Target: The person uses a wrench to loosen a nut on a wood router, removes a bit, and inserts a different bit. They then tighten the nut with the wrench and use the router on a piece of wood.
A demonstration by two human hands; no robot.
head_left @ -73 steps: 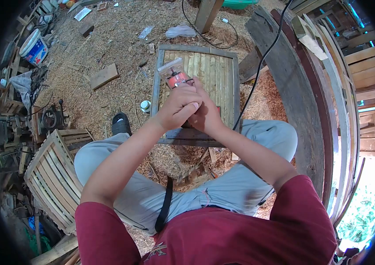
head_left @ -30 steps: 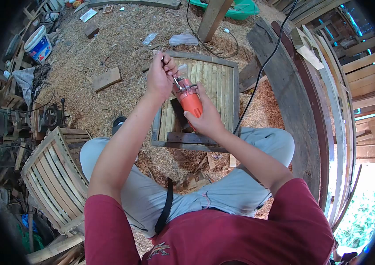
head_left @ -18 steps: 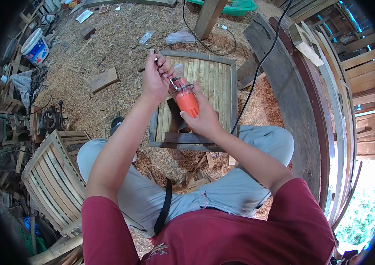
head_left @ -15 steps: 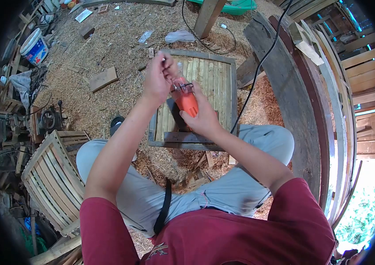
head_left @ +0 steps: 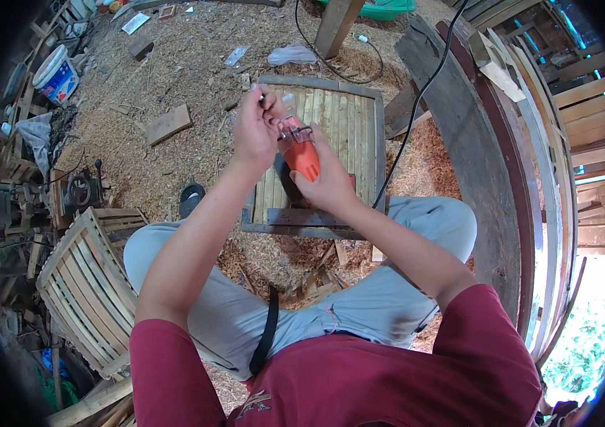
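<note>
An orange trim router [head_left: 304, 158] with a clear plastic base is tilted above the slatted wooden panel [head_left: 359, 142]. My right hand [head_left: 329, 181] is wrapped around its body from the right. Close to the base end, my left hand [head_left: 255, 132] is closed with its fingers curled. A small dark rod-like piece [head_left: 262, 97] shows between those fingers; its exact kind is too small to make out. Beneath the router, a dark flat strip [head_left: 306, 217] lies along the panel's near edge.
Shavings cover the ground. A black cable [head_left: 411, 117] runs down on the right, beside long planks [head_left: 470, 142]. A loose board [head_left: 168, 125] lies left of the panel, with a white bucket [head_left: 55, 75] farther off. Another slatted piece [head_left: 89, 292] leans near my left knee.
The view has shifted slightly. My left hand has turned a little near the router's base, while my right hand keeps its hold on the router.
</note>
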